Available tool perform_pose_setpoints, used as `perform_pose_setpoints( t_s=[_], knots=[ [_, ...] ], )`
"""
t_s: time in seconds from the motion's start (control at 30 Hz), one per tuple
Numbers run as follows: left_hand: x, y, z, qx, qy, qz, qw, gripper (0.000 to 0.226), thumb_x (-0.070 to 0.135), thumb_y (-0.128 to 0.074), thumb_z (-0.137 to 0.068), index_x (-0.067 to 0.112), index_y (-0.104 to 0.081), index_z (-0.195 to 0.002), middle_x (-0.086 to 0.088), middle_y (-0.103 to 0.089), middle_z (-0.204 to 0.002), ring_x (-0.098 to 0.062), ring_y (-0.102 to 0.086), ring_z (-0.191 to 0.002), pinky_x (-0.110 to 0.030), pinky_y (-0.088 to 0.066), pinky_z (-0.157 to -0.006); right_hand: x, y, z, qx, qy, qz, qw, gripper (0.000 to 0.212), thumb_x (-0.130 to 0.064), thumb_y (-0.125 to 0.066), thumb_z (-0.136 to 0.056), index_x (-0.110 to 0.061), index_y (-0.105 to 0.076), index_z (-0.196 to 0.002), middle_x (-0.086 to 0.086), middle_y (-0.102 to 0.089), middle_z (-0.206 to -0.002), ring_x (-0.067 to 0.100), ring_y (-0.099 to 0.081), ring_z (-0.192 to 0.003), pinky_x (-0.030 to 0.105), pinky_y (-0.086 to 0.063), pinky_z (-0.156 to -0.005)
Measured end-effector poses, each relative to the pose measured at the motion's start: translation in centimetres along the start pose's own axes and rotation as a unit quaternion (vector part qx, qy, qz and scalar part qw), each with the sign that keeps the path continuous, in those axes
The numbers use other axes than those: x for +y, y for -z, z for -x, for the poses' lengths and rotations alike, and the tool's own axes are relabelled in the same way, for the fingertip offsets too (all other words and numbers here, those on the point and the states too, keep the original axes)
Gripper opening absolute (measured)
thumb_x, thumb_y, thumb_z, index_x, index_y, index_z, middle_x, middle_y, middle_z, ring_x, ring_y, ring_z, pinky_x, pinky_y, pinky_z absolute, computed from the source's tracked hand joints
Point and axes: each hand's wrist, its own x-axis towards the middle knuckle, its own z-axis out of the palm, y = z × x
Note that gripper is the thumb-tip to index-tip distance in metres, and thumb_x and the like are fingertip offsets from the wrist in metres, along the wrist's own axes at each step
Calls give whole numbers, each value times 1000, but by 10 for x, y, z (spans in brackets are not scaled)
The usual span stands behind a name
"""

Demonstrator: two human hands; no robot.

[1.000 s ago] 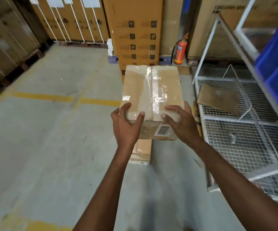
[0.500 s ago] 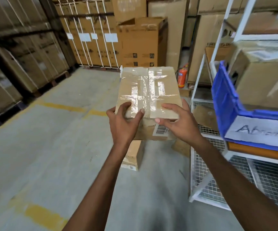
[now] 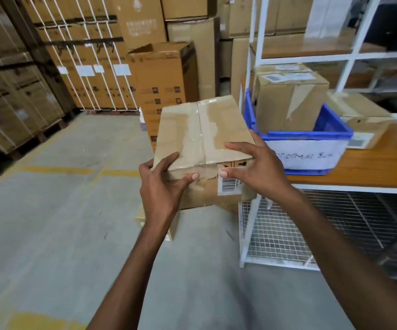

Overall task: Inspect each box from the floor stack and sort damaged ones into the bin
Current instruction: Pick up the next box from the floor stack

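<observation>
Head view. Taped cardboard box (image 3: 202, 139): held in the air left of the wooden shelf (image 3: 371, 172). The left hand (image 3: 161, 186) grips its near left corner. The right hand (image 3: 257, 170) clasps its near right corner, fingers spread on top. Blue bin (image 3: 309, 134): at the shelf's left front edge, with a white handwritten label; it holds one upright brown carton (image 3: 287, 98). Second carton (image 3: 364, 125): on the shelf, just right of the bin.

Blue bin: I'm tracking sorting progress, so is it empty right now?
No, a taped cardboard box sits inside the blue bin on the wooden shelf.
</observation>
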Motion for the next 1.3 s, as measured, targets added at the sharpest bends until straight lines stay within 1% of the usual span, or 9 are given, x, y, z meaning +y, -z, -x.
perform_pose_setpoints(
  t_s=[0.1, 0.27, 0.6, 0.77, 0.87, 0.97, 1.07, 1.17, 1.3],
  knots=[
    [31, -13, 32, -10, -17, 8, 1000, 68, 50, -95, -68, 42, -70, -130, 5, -46, -131, -5, -55, -114, 9, -29, -84, 18, 35, 33, 29, -8, -12, 999, 72, -55, -97, -60, -53, -69, -126, -28, -40, -157, 1, -45, -140, 36, -43, -117],
    [97, -44, 79, 3, -47, -19, 999, 65, 50, -96, -66, 39, -73, -126, 1, -42, -135, -19, -61, -121, -18, -40, -93, 49, 94, 73, 54, -46, -29, 997, 71, -54, -96, -60, -58, -68, -126, -12, -35, -167, 9, -39, -150, 42, -38, -122],
    [199, -130, 184, 33, -10, -12, 999, 61, 58, -93, -66, 45, -72, -122, 5, -45, -136, -4, -53, -103, -25, -41, -85, 104, 237, 131, 34, -42, -67, 996, 66, -36, -101, -58, -43, -76, -119, -3, -40, -165, -3, -35, -141, 24, -32, -116],
    [245, -184, 215, 37, -12, 12, 999, 61, 55, -95, -64, 43, -73, -119, 7, -45, -131, -7, -56, -113, -8, -39, -86, 138, 307, 154, 50, -34, -55, 997, 67, -33, -102, -58, -42, -76, -119, -5, -40, -165, 0, -38, -144, 23, -35, -115],
    [268, -213, 229, 13, -16, 25, 999, 60, 57, -93, -64, 47, -71, -119, 11, -41, -130, 8, -49, -101, -3, -37, -78, 156, 339, 166, 73, -39, -31, 996, 66, -38, -101, -59, -43, -76, -120, -7, -40, -165, 4, -37, -148, 34, -37, -121],
    [289, -244, 236, -18, -38, 45, 998, 59, 57, -93, -65, 45, -72, -118, 7, -42, -132, 25, -46, -103, 1, -34, -81, 174, 370, 179, 104, -52, -35, 993, 64, -33, -101, -61, -41, -76, -120, -8, -40, -165, 0, -35, -145, 29, -34, -120],
    [302, -275, 238, -43, -54, 59, 996, 61, 57, -93, -64, 42, -73, -119, 2, -46, -134, 9, -53, -114, -11, -39, -92, 193, 394, 191, 130, -73, -24, 989, 62, -35, -100, -63, -43, -76, -119, -6, -38, -166, 3, -36, -148, 32, -36, -120],
    [315, -306, 238, -64, -70, 77, 993, 61, 56, -94, -63, 41, -74, -119, 2, -47, -131, 9, -53, -103, -5, -36, -87, 214, 416, 199, 155, -87, -12, 984, 60, -35, -99, -65, -43, -75, -119, -6, -37, -167, 5, -36, -149, 28, -36, -116],
    [325, -346, 242, -86, -78, 94, 989, 60, 53, -95, -65, 42, -73, -120, 4, -45, -130, -14, -61, -118, -25, -50, -98, 245, 434, 206, 177, -94, -2, 980, 58, -31, -99, -67, -45, -74, -118, -7, -38, -166, 6, -37, -149, 26, -36, -113]
  ],
)
